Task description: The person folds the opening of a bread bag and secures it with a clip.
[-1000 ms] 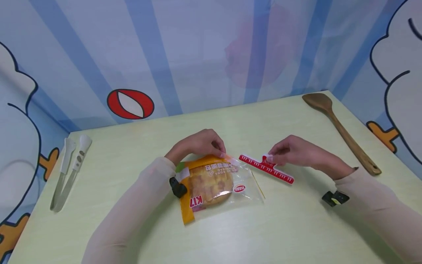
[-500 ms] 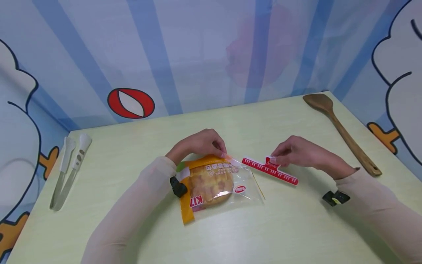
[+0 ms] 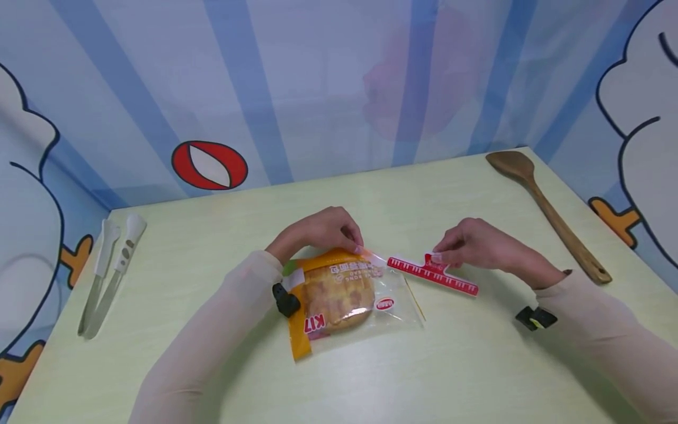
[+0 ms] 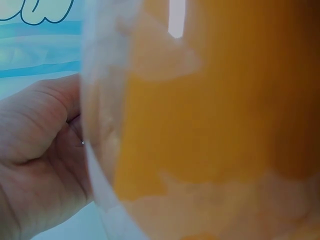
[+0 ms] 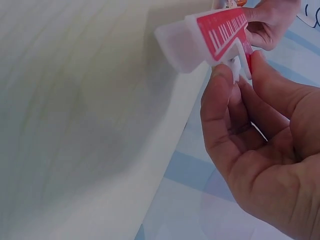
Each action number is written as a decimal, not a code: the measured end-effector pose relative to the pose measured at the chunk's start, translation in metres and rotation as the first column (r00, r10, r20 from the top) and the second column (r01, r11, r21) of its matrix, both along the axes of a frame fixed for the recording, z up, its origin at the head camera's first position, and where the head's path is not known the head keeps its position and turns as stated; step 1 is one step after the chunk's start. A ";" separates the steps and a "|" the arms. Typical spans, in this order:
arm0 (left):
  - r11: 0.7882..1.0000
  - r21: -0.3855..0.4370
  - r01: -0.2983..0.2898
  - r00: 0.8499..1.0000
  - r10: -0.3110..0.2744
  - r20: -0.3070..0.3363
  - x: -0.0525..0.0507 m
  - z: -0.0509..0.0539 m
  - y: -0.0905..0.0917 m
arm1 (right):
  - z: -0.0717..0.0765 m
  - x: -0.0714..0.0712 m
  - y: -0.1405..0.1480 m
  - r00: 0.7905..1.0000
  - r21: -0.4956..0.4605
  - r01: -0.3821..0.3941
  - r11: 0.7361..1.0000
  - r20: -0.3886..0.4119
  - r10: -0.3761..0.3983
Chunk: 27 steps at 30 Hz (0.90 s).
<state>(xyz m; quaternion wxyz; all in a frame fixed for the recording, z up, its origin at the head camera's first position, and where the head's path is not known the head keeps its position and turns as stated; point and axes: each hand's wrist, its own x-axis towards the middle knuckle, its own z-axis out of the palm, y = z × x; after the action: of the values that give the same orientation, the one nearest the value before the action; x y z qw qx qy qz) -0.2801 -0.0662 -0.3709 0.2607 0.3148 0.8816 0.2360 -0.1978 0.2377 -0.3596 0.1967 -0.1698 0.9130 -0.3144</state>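
My left hand (image 3: 332,228) pinches the far edge of a bread bag (image 3: 398,299), clear plastic with an orange end. A round, golden bread (image 3: 339,297) shows through the plastic. In the left wrist view the bag (image 4: 210,125) fills most of the picture and hides part of the hand (image 4: 45,155). With thumb and fingers, my right hand (image 3: 477,244) squeezes the handle of a red bag clip (image 3: 433,275) printed with white piano keys. The clip's near end lies close to the bag's upper right corner. Seen from the right wrist, the clip (image 5: 222,32) has its two bars spread apart.
Metal tongs with white handles (image 3: 111,274) lie at the table's left side. A wooden spatula (image 3: 553,215) lies along the right side. Printed cloth walls (image 3: 328,88) stand behind the pale table (image 3: 371,383) and at both sides.
The right hand has shifted slightly to the right with the clip, drawing it a little away from the bag. The left hand and the bag stay in place.
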 end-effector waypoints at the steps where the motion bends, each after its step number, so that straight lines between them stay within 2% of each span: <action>1: 1.000 0.000 -0.002 1.000 0.002 0.001 0.000 0.000 0.001 | 0.000 0.000 -0.001 1.000 0.003 -0.003 1.000 -0.002 0.003; 13: 1.000 -0.005 -0.004 1.000 0.004 -0.001 0.001 0.000 0.000 | -0.004 -0.002 -0.020 1.000 0.027 0.004 1.000 -0.026 -0.003; 21: 1.000 0.011 0.025 1.000 -0.025 -0.017 0.001 0.000 -0.001 | -0.005 -0.005 -0.030 0.999 0.013 0.035 0.999 0.000 -0.035; 27: 1.000 0.015 0.014 1.000 -0.014 -0.008 0.001 -0.001 0.001 | -0.003 -0.006 -0.035 0.999 0.031 0.041 0.999 0.008 -0.041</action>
<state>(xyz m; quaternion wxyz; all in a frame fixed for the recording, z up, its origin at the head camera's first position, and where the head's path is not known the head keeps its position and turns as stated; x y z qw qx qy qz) -0.2793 -0.0651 -0.3715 0.2564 0.3239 0.8786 0.2396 -0.2034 0.2025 -0.3625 0.1968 -0.1465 0.9203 -0.3048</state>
